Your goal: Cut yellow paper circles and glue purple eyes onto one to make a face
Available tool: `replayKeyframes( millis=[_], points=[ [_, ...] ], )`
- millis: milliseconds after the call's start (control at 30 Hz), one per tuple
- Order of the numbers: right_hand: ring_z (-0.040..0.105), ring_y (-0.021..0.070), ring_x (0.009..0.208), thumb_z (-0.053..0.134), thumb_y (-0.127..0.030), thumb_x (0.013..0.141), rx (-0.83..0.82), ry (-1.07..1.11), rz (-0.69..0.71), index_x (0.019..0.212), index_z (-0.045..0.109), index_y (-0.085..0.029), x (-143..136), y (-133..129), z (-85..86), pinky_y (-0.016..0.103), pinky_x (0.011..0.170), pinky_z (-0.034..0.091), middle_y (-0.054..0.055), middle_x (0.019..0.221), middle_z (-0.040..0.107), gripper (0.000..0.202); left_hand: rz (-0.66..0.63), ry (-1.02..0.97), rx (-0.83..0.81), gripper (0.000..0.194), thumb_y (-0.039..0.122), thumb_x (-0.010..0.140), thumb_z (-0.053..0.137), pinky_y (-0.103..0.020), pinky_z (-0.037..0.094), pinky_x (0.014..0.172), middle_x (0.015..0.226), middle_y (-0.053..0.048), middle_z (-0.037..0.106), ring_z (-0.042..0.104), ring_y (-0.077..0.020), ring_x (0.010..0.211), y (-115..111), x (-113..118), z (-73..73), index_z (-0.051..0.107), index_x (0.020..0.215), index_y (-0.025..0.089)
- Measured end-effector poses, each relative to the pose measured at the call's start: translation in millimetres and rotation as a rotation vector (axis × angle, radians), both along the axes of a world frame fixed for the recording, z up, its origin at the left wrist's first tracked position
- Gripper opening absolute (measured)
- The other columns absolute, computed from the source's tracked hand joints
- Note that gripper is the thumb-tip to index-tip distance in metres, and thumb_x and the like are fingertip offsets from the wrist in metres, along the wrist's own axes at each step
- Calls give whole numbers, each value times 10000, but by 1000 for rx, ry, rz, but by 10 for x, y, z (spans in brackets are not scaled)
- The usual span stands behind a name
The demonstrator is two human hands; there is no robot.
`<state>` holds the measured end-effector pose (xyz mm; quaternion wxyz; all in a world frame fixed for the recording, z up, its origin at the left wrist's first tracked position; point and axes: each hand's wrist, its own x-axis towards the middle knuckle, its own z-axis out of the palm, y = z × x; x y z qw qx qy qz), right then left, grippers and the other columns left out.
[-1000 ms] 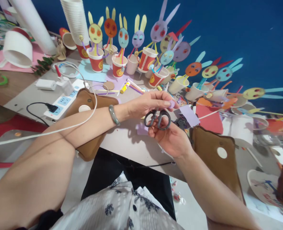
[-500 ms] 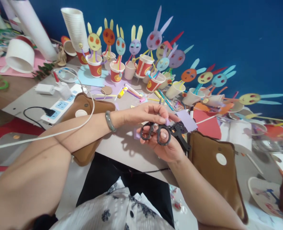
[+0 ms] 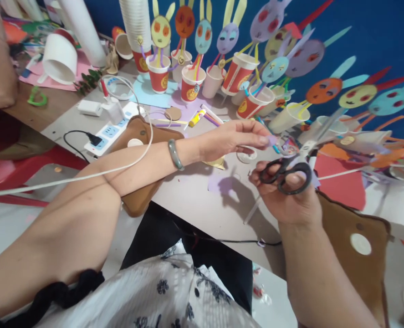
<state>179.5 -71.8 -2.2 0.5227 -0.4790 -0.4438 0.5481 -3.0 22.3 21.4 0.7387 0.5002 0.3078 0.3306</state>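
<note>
My left hand [image 3: 237, 139], a grey bangle on its wrist, pinches a small purple paper piece [image 3: 272, 140] between thumb and fingertips. To its right, my right hand [image 3: 292, 205] is palm up with fingers through the black loops of a pair of scissors [image 3: 306, 146]. The blades point up and away, slightly parted, and do not touch the paper piece. On the table below lie a purple paper scrap [image 3: 218, 183], a yellow scrap [image 3: 218, 162] and a clear ring like a tape roll [image 3: 247, 155]. A translucent stick [image 3: 252, 209] lies near my right hand.
Paper rabbits in cups, one in a red cup [image 3: 158, 82], line the back. A power strip [image 3: 118, 128] with a white cable is at left. One brown pouch [image 3: 136, 200] lies under my left forearm, another brown pouch [image 3: 355, 269] at right. Red paper [image 3: 341, 182] lies nearby.
My hands have drawn apart; the scissors have swung right and away from the purple piece, which stays in my left hand. The view has shifted, and a person's arm-like shape appears at upper left.
</note>
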Motion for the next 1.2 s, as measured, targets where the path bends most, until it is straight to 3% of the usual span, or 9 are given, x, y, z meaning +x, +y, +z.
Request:
replayKeyframes(
  millis=[67,200,367,467,700,800,933,1067,1200],
  points=[
    [629,242,813,826,-501,655,11,0,-73,705,702,-346,86,37,3,439,723,533,24,899,678,205,76,-98,1,127,139,874,706,-224,487,741,771,21,693,665,-68,760,72,22,-55,630,773,134],
    [627,260,853,776,-395,729,52,9,-155,699,689,-341,220,86,-24,440,708,506,33,868,660,107,249,-68,-23,151,91,883,662,-221,433,689,666,47,631,581,-30,627,142,34,-93,581,760,126],
    [539,196,677,799,-372,750,176,-46,-242,660,635,-307,212,93,-68,387,619,453,12,759,588,199,228,-81,8,86,107,870,678,-219,438,702,672,56,625,573,-26,623,144,26,-113,616,816,134],
    [533,186,654,812,-360,731,216,-161,-282,702,672,-297,152,58,-124,361,615,455,2,736,591,156,219,-78,34,74,181,865,720,-226,491,739,740,40,667,601,-46,668,137,36,-163,651,864,156],
    [674,265,924,774,-442,790,211,-436,-142,846,726,-266,61,-64,-185,437,871,532,57,976,727,190,143,-127,-17,147,175,805,778,-238,525,712,754,11,706,625,-62,638,32,50,-135,633,815,152],
    [662,252,939,796,-412,775,233,-458,-118,834,700,-257,10,-96,-143,417,869,530,60,1010,720,192,128,-144,-45,169,149,783,788,-234,527,694,729,13,702,640,-67,630,-7,43,-101,620,799,146],
    [627,220,870,822,-400,741,241,-459,-102,778,644,-253,-47,-115,-129,386,842,509,34,910,679,234,121,-201,-64,197,118,742,813,-247,539,701,723,11,703,675,-88,660,-40,54,-107,627,804,142],
    [581,205,800,791,-480,755,236,-521,-76,775,619,-249,-72,-126,-152,367,787,473,30,875,669,289,87,-209,-95,249,148,717,852,-278,554,731,742,6,712,670,-93,651,-70,77,-133,682,900,141],
    [558,198,782,758,-585,768,220,-526,-50,806,609,-242,-74,-138,-164,352,768,454,28,862,643,376,75,-207,-126,241,168,725,856,-289,560,738,709,-2,715,672,-102,636,-92,82,-129,639,825,143]
  ],
)
